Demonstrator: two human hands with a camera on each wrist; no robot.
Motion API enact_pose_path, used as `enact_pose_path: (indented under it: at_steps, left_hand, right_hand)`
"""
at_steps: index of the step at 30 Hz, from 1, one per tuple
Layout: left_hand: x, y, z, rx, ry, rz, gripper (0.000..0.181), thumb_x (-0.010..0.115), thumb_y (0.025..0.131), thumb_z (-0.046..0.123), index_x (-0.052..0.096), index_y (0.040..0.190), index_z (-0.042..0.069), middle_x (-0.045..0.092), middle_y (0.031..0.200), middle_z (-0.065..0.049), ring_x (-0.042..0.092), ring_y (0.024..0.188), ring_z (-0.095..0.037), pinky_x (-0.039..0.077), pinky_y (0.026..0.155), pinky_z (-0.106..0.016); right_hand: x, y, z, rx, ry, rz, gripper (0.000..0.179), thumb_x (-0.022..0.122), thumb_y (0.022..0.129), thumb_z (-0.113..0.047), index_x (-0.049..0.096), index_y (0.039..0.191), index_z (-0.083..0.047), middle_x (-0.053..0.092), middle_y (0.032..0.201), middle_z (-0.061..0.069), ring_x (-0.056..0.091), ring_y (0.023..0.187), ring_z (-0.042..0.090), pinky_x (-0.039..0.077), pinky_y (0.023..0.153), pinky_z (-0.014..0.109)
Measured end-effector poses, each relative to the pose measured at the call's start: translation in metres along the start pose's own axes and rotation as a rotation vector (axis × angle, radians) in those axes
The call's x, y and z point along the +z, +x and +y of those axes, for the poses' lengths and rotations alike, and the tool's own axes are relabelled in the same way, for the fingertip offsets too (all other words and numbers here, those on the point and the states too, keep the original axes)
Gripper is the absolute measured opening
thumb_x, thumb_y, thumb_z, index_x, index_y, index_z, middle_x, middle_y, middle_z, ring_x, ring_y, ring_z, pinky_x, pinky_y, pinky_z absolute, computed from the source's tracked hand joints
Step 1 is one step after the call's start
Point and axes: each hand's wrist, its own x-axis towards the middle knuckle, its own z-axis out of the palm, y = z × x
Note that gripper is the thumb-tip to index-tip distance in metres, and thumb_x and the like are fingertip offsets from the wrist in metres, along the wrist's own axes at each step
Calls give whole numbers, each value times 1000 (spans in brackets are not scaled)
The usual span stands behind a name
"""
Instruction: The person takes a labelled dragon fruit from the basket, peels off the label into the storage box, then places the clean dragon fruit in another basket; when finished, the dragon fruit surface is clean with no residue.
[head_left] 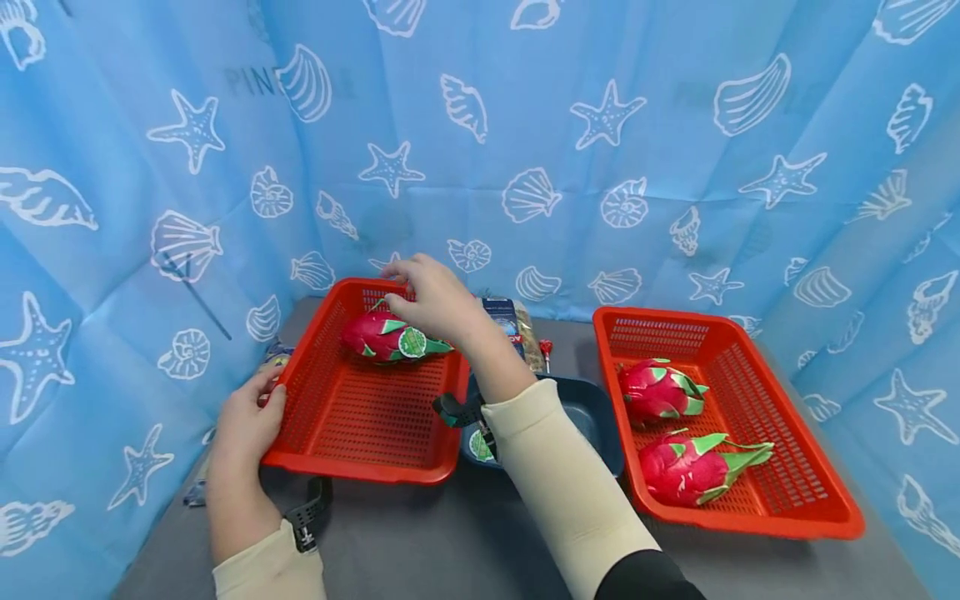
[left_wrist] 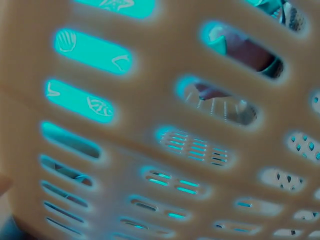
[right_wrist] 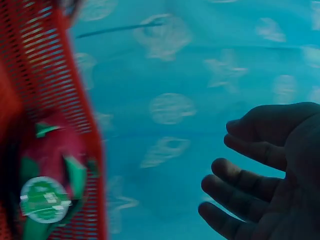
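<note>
A red plastic basket stands at the left, one dragon fruit with a round green label lying by its far wall. My left hand grips this basket's left side at the rim. Slotted basket wall fills the left wrist view at close range. Over the far right part of the same basket, my right hand hovers with nothing in it. Its fingers are loosely bent and spread in the right wrist view, with the fruit off to the left.
A second red basket at the right holds two dragon fruits. Between the baskets sits a dark blue tray, partly under my right forearm. Behind it are packages and a red lollipop. A blue shell-print curtain encloses the grey table.
</note>
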Motion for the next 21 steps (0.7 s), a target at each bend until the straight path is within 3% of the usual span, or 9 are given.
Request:
enact_pose_path:
  at_steps: [4, 7, 12, 17, 21]
  left_hand:
    - [0, -1, -1, 4, 6, -4, 52, 42, 108, 25, 42, 154, 2, 54, 134, -28, 60, 105, -42, 57, 84, -54]
    - [0, -2, 0, -5, -4, -4, 52, 42, 108, 26, 41, 155, 3, 54, 133, -27, 61, 105, -41, 58, 83, -52]
    - [-1, -2, 0, -2, -13, -1, 52, 42, 109, 26, 41, 155, 3, 54, 135, -28, 60, 107, -43, 58, 84, -54]
    - [-1, -1, 1, -16, -33, -10, 51, 43, 109, 26, 41, 155, 4, 53, 137, -28, 61, 106, -42, 58, 83, -52]
    - [0, -1, 1, -55, -72, -11, 53, 44, 109, 29, 41, 157, 8, 53, 137, -26, 62, 107, -41, 60, 82, -49]
  right_hand:
    - [30, 22, 10, 32, -142, -114, 39, 58, 103, -21, 61, 140, -13, 56, 135, 7, 56, 116, 19, 50, 94, 33]
    - [49, 34, 18, 73, -180, -166, 40, 62, 101, -21, 63, 139, -11, 56, 135, 8, 57, 114, 20, 51, 93, 34]
    - [78, 46, 32, 172, -244, -210, 40, 66, 98, -22, 64, 137, -11, 57, 126, 8, 56, 101, 18, 52, 84, 32]
    - [103, 51, 45, 244, -339, -170, 40, 73, 94, -22, 64, 132, -12, 59, 122, 8, 59, 98, 19, 55, 84, 33]
    - [112, 54, 49, 259, -373, -99, 38, 77, 90, -20, 63, 124, -12, 62, 114, 6, 61, 97, 18, 57, 86, 36]
